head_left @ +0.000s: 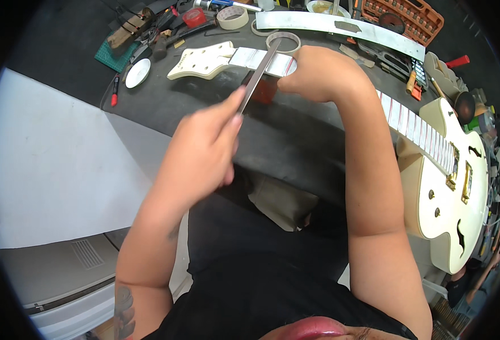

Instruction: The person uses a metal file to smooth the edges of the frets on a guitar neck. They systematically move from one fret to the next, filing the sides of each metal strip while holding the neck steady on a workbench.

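A cream electric guitar (pixel 442 198) with f-holes and gold hardware lies across the bench, its body at the right and its headstock (pixel 201 62) at the left. White covering, probably masking tape, lies between the frets on its fingerboard (pixel 411 123). My left hand (pixel 204 150) is closed round one end of a narrow metal file (pixel 259 76), slightly blurred. The file slants over the fingerboard near the headstock end. My right hand (pixel 329 73) is wrapped over the neck just right of the file, its fingers partly hidden. Under the neck is a reddish-brown block (pixel 264 92).
Along the dark bench's back lie tape rolls (pixel 233 18), a long pale curved strip (pixel 312 22) and an orange tool case (pixel 425 22). A white dish (pixel 138 73) and a red marker (pixel 115 90) sit at the left. Another person (pixel 477 283) appears at lower right.
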`<state>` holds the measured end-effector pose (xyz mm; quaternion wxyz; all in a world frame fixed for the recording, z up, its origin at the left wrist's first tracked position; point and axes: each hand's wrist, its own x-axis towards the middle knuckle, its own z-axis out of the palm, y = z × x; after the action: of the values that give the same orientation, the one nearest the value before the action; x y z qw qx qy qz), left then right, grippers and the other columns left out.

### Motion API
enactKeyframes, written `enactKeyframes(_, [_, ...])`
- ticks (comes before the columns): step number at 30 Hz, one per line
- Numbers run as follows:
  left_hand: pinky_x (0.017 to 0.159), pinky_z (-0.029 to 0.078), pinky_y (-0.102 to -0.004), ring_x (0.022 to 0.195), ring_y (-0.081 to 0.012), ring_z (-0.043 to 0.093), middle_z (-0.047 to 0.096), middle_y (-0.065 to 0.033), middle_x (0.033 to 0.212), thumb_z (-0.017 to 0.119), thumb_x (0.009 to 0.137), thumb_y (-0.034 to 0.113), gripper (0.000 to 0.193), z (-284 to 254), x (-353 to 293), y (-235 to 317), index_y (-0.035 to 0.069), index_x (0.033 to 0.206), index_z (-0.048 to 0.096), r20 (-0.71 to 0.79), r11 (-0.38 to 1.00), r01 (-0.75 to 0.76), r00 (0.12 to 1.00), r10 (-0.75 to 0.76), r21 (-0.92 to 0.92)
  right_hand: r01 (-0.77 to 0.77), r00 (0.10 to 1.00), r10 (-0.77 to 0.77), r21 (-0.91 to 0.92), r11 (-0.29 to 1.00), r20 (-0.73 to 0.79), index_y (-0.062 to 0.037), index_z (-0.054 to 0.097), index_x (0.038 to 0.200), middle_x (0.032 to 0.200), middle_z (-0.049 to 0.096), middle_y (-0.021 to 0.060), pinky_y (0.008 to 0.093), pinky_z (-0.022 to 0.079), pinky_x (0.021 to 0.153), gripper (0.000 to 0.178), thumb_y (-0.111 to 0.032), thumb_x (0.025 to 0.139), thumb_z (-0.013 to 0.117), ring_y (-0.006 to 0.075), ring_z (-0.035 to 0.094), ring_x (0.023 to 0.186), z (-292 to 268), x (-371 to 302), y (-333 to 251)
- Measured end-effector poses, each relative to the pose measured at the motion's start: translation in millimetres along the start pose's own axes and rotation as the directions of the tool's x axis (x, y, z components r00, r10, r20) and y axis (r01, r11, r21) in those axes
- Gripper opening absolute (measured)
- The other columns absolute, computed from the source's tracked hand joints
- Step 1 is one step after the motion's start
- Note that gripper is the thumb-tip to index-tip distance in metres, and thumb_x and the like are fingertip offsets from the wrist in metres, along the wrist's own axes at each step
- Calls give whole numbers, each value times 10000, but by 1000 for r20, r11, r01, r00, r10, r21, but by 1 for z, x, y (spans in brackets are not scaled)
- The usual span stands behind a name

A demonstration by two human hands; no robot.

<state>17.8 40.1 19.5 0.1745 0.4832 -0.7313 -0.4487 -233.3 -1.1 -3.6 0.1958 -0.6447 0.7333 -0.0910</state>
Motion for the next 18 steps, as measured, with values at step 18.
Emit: enactKeyframes(18, [501,500,-332,501,-124,566,533,-16,750,552,1163,160,479,17,72,8,95,1631,632,-76,968,-121,987,141,220,-4,1000,4,6,1000,-9,31,829,1062,867,794,223,483,622,828,490,-396,832,760,377,782,837,4,1,-5])
